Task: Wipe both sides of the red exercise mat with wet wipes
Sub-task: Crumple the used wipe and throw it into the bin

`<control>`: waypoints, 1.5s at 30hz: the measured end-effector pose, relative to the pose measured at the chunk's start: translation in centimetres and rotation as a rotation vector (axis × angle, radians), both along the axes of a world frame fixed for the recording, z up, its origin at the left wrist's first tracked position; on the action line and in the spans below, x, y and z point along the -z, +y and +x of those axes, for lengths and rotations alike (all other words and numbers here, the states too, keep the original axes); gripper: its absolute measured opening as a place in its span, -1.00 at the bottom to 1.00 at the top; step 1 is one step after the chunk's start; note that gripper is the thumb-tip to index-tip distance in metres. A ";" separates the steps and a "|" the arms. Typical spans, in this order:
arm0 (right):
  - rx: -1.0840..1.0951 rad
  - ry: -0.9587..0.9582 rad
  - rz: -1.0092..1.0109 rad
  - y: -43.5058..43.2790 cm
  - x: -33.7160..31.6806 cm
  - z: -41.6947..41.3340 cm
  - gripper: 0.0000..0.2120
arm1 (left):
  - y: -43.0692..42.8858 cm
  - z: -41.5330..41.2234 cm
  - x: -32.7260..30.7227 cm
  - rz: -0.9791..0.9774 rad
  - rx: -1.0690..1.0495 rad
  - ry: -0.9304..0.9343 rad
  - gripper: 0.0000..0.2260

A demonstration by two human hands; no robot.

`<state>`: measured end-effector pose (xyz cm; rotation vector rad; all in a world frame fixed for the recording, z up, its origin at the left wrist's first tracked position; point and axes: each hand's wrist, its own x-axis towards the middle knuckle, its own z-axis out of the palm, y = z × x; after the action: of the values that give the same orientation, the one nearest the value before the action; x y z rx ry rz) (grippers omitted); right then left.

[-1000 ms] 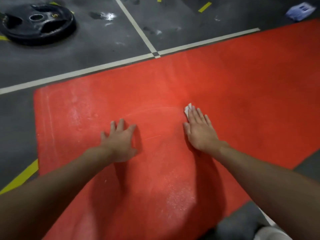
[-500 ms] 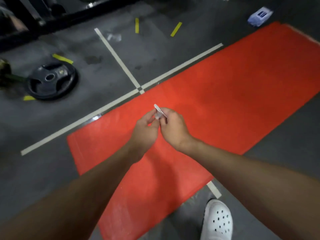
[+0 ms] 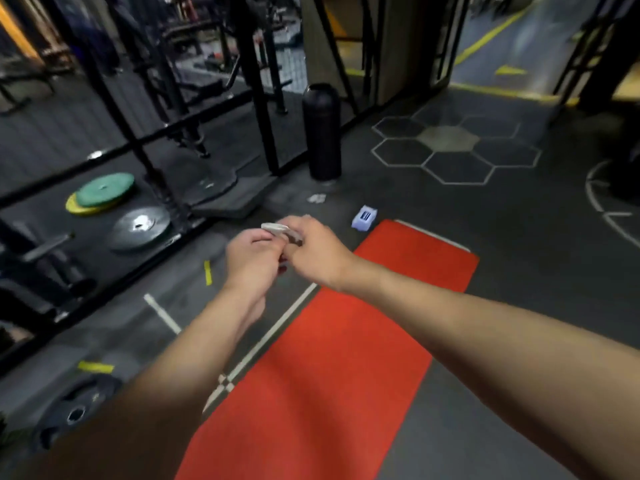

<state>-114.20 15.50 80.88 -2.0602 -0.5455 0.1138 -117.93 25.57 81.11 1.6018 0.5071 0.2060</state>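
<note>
Off to my left, weight plates [image 3: 141,227] lie on the floor. My left hand [image 3: 251,261] and right hand [image 3: 320,254] meet in mid-air, fingers curled, pinching the wet wipe [image 3: 280,230] between them. It looks folded, though blur leaves me unsure. The red exercise mat [image 3: 329,358] lies flat below and to the right, with the wipes pack [image 3: 363,218] just off its far end. With so slight a pinch, the wipe could slip onto the gritty floor and pick up dirt.

Head-worn camera looks forward and down (wide-angle) from standing height over gym floor [image 3: 485,237].

Both hands [image 3: 254,256] [image 3: 317,252] pinch a wipe [image 3: 280,231] above the mat [image 3: 332,358].
</note>
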 end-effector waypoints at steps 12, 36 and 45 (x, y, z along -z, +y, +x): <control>0.274 -0.067 0.061 -21.7 -16.5 13.9 -0.47 | -21.3 14.9 -17.2 0.023 0.103 -0.218 -0.83; 0.550 -0.262 -0.034 -64.5 -22.3 54.1 -0.74 | -59.8 59.4 -23.1 -0.166 0.182 -0.317 -0.70; 0.327 -0.216 0.008 -73.5 -20.4 71.0 -0.69 | -68.7 72.4 -20.8 -0.183 0.222 -0.150 -0.80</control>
<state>-43.17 -58.00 101.24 -2.1383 -0.3309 -0.3059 -45.49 -43.12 101.94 1.4380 0.2232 0.1071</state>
